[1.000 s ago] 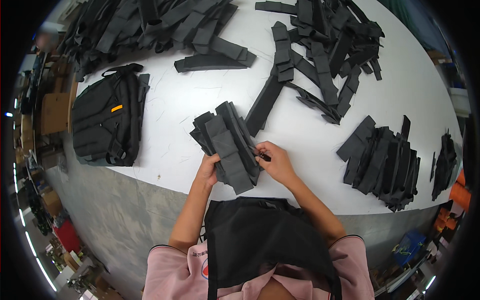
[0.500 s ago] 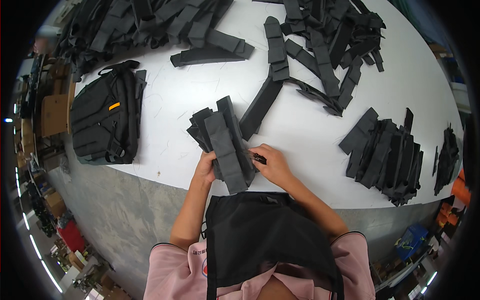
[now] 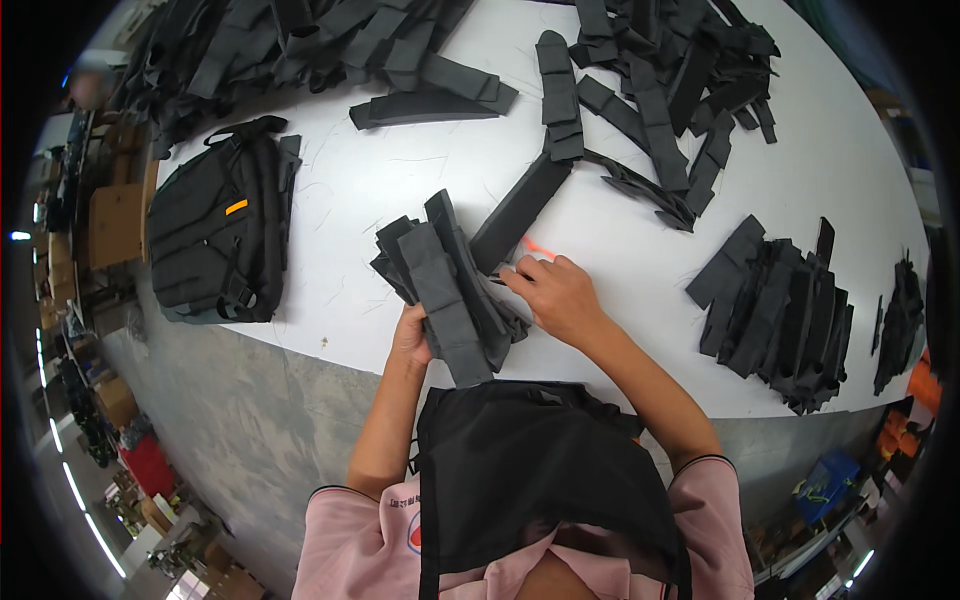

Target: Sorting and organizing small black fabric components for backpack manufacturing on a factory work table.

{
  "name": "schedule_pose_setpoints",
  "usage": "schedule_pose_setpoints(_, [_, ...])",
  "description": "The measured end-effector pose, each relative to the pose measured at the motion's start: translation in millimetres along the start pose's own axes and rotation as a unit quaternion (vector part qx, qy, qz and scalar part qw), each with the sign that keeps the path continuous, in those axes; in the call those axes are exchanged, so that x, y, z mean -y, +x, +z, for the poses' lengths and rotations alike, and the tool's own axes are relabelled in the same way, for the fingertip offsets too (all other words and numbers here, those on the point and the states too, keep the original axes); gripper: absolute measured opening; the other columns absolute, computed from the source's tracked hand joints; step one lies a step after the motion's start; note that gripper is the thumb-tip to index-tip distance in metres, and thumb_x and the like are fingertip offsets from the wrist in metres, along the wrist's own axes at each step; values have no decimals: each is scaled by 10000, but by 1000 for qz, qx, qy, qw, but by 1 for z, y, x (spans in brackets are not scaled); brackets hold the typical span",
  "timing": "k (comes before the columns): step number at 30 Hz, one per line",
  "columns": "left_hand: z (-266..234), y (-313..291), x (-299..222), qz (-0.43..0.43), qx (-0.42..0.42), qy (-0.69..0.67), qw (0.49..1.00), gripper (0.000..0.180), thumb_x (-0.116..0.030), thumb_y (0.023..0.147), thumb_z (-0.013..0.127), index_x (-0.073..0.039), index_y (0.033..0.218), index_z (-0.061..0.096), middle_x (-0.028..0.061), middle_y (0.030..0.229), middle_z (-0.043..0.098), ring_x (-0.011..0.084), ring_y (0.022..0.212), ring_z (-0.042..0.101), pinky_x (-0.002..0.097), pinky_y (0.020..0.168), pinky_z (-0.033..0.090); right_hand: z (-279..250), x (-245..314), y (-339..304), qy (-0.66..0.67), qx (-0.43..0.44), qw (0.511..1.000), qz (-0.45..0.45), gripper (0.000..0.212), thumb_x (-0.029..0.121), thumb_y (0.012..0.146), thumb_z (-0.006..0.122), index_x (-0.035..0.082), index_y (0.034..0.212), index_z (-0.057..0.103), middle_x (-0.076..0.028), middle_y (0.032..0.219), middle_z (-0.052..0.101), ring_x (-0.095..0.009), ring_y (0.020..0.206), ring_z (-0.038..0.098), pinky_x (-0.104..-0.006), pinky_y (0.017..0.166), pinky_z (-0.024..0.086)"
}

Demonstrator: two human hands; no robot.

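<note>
My left hand [image 3: 410,337] grips the lower left side of a bundle of black fabric strips [image 3: 435,290], fanned out at the top above the table edge. The strips look folded and stitched into sections. At the bundle's right side is my right hand [image 3: 560,300], its fingers pinched round a small metal-tipped tool [image 3: 497,279], mostly hidden by the fingers. An orange blurred streak [image 3: 540,248] shows just above the knuckles. Beyond the bundle lies a long black strip [image 3: 520,215], reaching up toward other strips.
A black backpack [image 3: 225,225] with an orange tab lies at the left on the white table [image 3: 400,180]. Large heaps of black strips [image 3: 320,45] fill the far side. A stacked pile of strips [image 3: 775,310] lies at right, with a smaller pile [image 3: 900,325] beyond it.
My right hand has moved up and slightly right along the bundle, and the tool is more covered. The orange streak has come into sight. My left hand keeps its hold.
</note>
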State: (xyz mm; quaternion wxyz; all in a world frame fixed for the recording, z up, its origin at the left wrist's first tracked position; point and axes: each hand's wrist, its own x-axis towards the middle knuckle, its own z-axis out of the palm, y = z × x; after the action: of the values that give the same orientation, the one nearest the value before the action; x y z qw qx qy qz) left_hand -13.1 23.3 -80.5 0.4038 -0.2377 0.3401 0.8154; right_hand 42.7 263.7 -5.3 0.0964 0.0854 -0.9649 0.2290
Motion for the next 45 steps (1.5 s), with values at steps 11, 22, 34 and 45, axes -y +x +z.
schedule_pose_setpoints(11, [10, -8, -3, -29, -30, -12, 999, 392, -30, 757, 583, 6, 1142, 519, 120, 1013, 622, 229, 860, 642, 375, 765, 549, 3, -4, -30, -42, -90, 995, 8, 233, 41, 670, 563, 95, 894, 599, 8, 751, 502, -122, 629, 524, -261, 574, 385])
schedule_pose_setpoints(22, [11, -12, -3, -29, -25, -4, 999, 366, -31, 758, 576, 29, 1116, 532, 124, 1005, 627, 234, 857, 644, 372, 768, 546, 9, -3, -7, -58, -94, 987, -118, 214, 74, 668, 580, 94, 880, 604, 14, 752, 513, -120, 592, 480, -255, 566, 371])
schedule_pose_setpoints(34, [-17, -55, -27, 34, 45, 36, 998, 496, -96, 734, 612, 8, 1202, 482, 147, 1135, 579, 293, 984, 600, 453, 878, 493, 0, 5, -107, 215, -94, 883, 406, 267, 97, 717, 689, 97, 968, 599, -60, 884, 552, -225, 675, 567, -324, 594, 457])
schedule_pose_setpoints(45, [268, 30, 100, -130, 224, 351, 900, 414, -29, 719, 557, 42, 1124, 509, 118, 999, 608, 200, 832, 635, 314, 742, 535, -5, 45, -200, 280, -47, 823, 492, 269, 203, 760, 652, 92, 992, 574, -73, 961, 563, -247, 918, 571, -349, 757, 461])
